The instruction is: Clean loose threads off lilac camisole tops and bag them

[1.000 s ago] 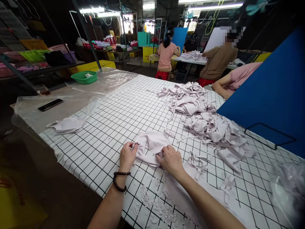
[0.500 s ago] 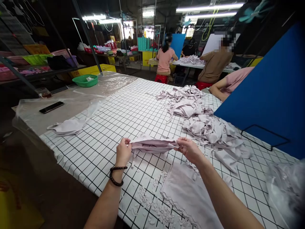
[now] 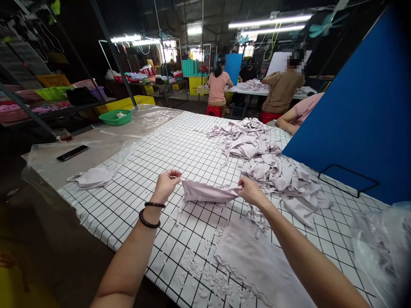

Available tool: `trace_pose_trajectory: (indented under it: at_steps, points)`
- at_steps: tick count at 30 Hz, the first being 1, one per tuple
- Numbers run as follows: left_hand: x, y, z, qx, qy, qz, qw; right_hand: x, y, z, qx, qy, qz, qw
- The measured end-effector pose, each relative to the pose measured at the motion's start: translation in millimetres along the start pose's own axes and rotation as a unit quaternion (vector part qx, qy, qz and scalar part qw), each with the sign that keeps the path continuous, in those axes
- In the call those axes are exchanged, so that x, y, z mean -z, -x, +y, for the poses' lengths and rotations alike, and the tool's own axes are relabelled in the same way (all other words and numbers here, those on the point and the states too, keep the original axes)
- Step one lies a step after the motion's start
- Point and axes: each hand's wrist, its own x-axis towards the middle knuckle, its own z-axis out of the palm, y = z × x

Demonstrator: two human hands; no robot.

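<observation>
A pale lilac cloth piece (image 3: pixel 208 192) with a thin strap hanging at its left end is stretched between my two hands over the table. My left hand (image 3: pixel 166 185), with two dark beaded bracelets at the wrist, pinches its upper left corner. At the other end, the fingers of my right hand (image 3: pixel 252 191) are closed on the gathered cloth. Below lies a larger flat pale cloth (image 3: pixel 253 256) with a wavy edge, partly covered by my right forearm. Small cloth scraps (image 3: pixel 205 269) are scattered beside it.
Heaps of similar cloth pieces (image 3: pixel 276 171) lie to the right, before a blue panel (image 3: pixel 349 124) and a clear plastic bag (image 3: pixel 382 244). Leftward are a folded cloth (image 3: pixel 94 176), a phone (image 3: pixel 72 153) and a green basket (image 3: pixel 115 118). Several people (image 3: pixel 218 87) sit farther back.
The cloth's left end has been raised and its front face now shows, where a folded opening showed before. My left hand has moved up slightly. The whole view has shifted a little.
</observation>
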Motion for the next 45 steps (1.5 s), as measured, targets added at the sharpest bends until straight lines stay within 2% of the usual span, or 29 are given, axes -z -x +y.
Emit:
trace_pose_trajectory:
  at_steps: [3,5,7,9,11,13,15,17,19,23,25,27,30,32,36,39,42,45]
  points:
    - [5.8,-12.8,22.6,-0.057,-0.173,-0.001,0.983,14.1,-4.5,5.3,-0.001,-0.062,-0.053,0.997]
    - [6.4,-17.6,32.1,-0.081,-0.236,-0.040,0.968,19.0,-7.2,6.0,-0.015,-0.123,-0.080,0.989]
    - [5.5,-18.9,33.8,-0.063,-0.271,-0.089,0.956,19.1,-9.6,6.8,-0.036,-0.167,-0.076,0.982]
    - [4.2,-16.4,26.7,-0.031,-0.291,-0.126,0.948,15.5,-10.5,9.7,-0.061,-0.170,-0.067,0.981]
    - [2.9,-10.4,13.1,-0.010,-0.295,-0.151,0.943,10.6,-8.5,14.6,-0.075,-0.147,-0.086,0.983]
    - [1.2,-2.0,-2.7,-0.001,-0.293,-0.164,0.942,5.8,-3.9,17.8,-0.071,-0.116,-0.116,0.984]
    - [-1.2,7.2,-15.1,0.001,-0.287,-0.163,0.944,0.6,1.8,14.2,-0.048,-0.087,-0.122,0.988]
    - [-4.2,15.7,-20.5,-0.009,-0.278,-0.146,0.949,-7.4,6.9,-0.3,-0.009,-0.075,-0.105,0.992]
    - [-7.6,22.7,-18.3,-0.036,-0.264,-0.118,0.957,-20.0,9.9,-26.1,0.058,-0.085,-0.086,0.991]
    - [-14.0,31.5,-2.3,-0.138,-0.205,-0.076,0.966,-52.9,7.9,-90.9,0.242,-0.148,-0.083,0.955]
    - [-17.2,33.3,4.0,-0.179,-0.170,-0.073,0.966,-63.7,2.2,-116.6,0.263,-0.172,-0.111,0.943]
    - [-22.0,35.1,6.7,-0.200,-0.119,-0.044,0.972,-64.4,-6.1,-132.3,0.243,-0.178,-0.130,0.945]
    - [-38.2,42.7,6.3,-0.198,0.003,0.066,0.978,-44.5,-20.0,-139.7,0.202,-0.176,-0.097,0.958]
    - [-57.4,51.6,6.1,-0.183,0.051,0.099,0.977,-21.0,-26.8,-139.7,0.178,-0.190,-0.042,0.965]
    - [-103.2,65.0,9.3,-0.137,-0.005,0.038,0.990,33.8,-29.4,-140.0,0.131,-0.248,0.074,0.957]
    - [-121.9,60.5,8.9,-0.098,-0.049,0.012,0.994,74.1,-26.0,-134.8,0.117,-0.284,0.138,0.942]
    - [-117.7,49.3,3.2,-0.086,-0.035,-0.060,0.994,112.4,-25.0,-114.5,0.102,-0.299,0.163,0.935]
    - [-100.0,41.4,-0.5,-0.086,-0.019,-0.140,0.986,146.2,-27.7,-77.7,0.066,-0.280,0.140,0.947]
